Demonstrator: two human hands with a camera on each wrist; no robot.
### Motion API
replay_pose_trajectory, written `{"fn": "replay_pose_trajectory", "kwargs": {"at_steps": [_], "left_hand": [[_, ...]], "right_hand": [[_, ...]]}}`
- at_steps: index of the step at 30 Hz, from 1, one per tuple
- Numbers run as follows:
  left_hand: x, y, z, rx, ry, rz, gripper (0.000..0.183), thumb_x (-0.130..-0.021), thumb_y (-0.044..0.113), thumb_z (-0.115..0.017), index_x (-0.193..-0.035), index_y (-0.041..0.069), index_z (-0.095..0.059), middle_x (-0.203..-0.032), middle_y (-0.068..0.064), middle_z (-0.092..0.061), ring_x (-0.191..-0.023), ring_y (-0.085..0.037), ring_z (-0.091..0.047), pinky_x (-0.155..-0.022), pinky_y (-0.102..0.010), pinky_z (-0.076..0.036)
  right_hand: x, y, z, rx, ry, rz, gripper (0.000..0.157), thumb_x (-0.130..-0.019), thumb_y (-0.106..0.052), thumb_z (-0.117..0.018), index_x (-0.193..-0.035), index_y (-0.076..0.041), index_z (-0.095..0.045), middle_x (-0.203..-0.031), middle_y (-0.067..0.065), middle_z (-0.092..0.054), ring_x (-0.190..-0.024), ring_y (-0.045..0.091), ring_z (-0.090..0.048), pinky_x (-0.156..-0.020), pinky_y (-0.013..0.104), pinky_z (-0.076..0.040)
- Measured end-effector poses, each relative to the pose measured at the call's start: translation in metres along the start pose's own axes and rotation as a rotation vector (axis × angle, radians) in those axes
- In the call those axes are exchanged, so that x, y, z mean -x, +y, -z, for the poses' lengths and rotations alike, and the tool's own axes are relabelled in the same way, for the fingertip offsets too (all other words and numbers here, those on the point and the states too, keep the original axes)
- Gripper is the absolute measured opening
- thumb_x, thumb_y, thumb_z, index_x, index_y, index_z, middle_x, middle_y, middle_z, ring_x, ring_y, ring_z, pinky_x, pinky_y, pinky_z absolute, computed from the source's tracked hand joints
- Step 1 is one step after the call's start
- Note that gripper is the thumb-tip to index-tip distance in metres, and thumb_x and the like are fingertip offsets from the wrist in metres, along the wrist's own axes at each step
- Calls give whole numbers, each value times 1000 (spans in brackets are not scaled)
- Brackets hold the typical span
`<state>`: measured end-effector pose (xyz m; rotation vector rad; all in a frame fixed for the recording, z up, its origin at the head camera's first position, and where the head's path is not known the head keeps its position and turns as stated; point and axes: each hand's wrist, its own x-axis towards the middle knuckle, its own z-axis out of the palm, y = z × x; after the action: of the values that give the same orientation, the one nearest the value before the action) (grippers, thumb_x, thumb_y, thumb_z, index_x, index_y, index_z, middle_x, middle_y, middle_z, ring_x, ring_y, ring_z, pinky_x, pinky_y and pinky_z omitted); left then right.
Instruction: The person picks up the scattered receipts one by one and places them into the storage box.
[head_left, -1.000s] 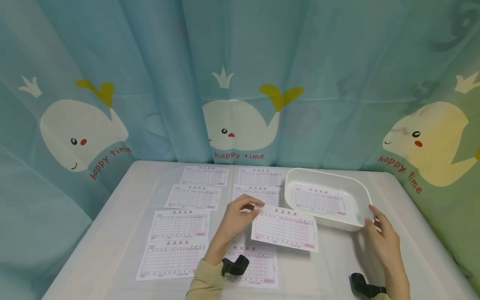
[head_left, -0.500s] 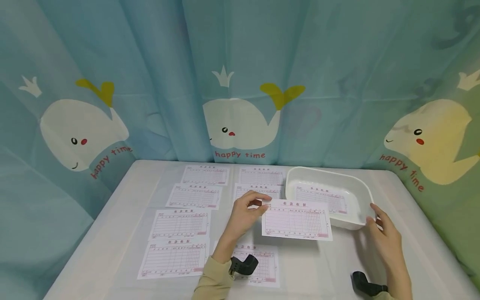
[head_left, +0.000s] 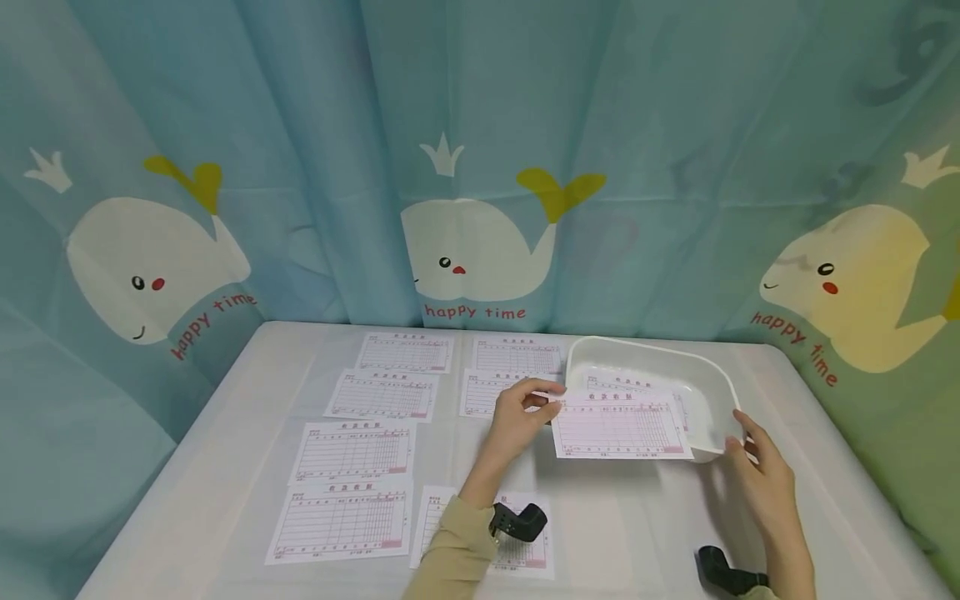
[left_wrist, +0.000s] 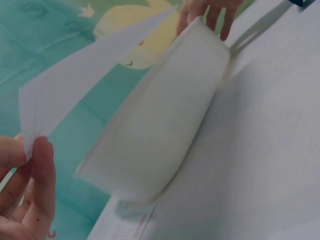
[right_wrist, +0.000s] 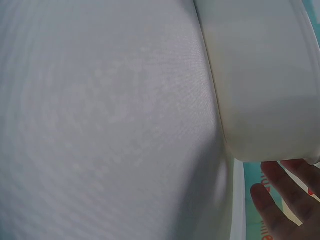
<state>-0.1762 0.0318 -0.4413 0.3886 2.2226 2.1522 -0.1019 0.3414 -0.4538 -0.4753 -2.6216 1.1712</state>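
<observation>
My left hand (head_left: 521,421) pinches a printed receipt slip (head_left: 622,427) by its left edge between thumb and fingers. Held up off the table, the slip overlaps the front of a white plastic tray (head_left: 697,367) in the head view. Seen from the left wrist, the slip (left_wrist: 85,70) slants upward above the tray's side (left_wrist: 155,110). Another receipt slip (head_left: 615,381) lies inside the tray, partly hidden by the raised one. My right hand (head_left: 765,467) grips the tray's near right corner, with fingers (right_wrist: 287,192) against its end wall.
Several receipt slips lie in a left column (head_left: 352,450) on the white-covered table (head_left: 600,533). Behind my left hand are two more slips (head_left: 517,356), and one slip (head_left: 536,554) lies partly under my left forearm. A blue whale-print curtain (head_left: 337,167) hangs behind.
My left hand has moved right and slightly up with the receipt slip, from left of the tray to over its front edge. My right hand stays at the tray's corner.
</observation>
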Motion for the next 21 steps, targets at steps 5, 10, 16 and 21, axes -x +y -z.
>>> {"fn": "replay_pose_trajectory", "kwargs": {"at_steps": [5,10,16,21], "left_hand": [[-11,-2,-11,-7,30,40,19,-83,-4,-68,-101,3,-72,-110,-14,-65,-80,-10,-62,-64,-23,-56],[-20,4,-21,-39,58,58,18,-83,-3,-68,-99,3,-72,-104,-14,-65,-79,-8,-60,-60,-15,-50],[-36,4,-33,-55,52,94,18,-83,-1,-68,-99,6,-73,-100,-11,-67,-71,-4,-59,-59,-18,-52],[-47,7,-41,-58,32,106,18,-84,-2,-67,-99,5,-73,-98,-10,-66,-65,-4,-60,-60,-20,-54]], "right_hand": [[0,-1,0,-1,3,-14,51,-100,-26,-42,-147,-8,-37,-145,30,-40,-96,-13,-36,-69,-5,-25],[1,-2,0,15,3,-35,51,-100,-28,-41,-148,-10,-36,-146,27,-40,-103,1,-44,-71,-1,-27],[1,-5,0,13,-8,-50,51,-101,-27,-39,-149,-10,-34,-147,27,-38,-119,35,-42,-75,5,-30],[0,-7,-1,2,-23,-65,52,-101,-26,-37,-150,-9,-31,-150,28,-34,-124,42,-41,-102,37,-44]]}}
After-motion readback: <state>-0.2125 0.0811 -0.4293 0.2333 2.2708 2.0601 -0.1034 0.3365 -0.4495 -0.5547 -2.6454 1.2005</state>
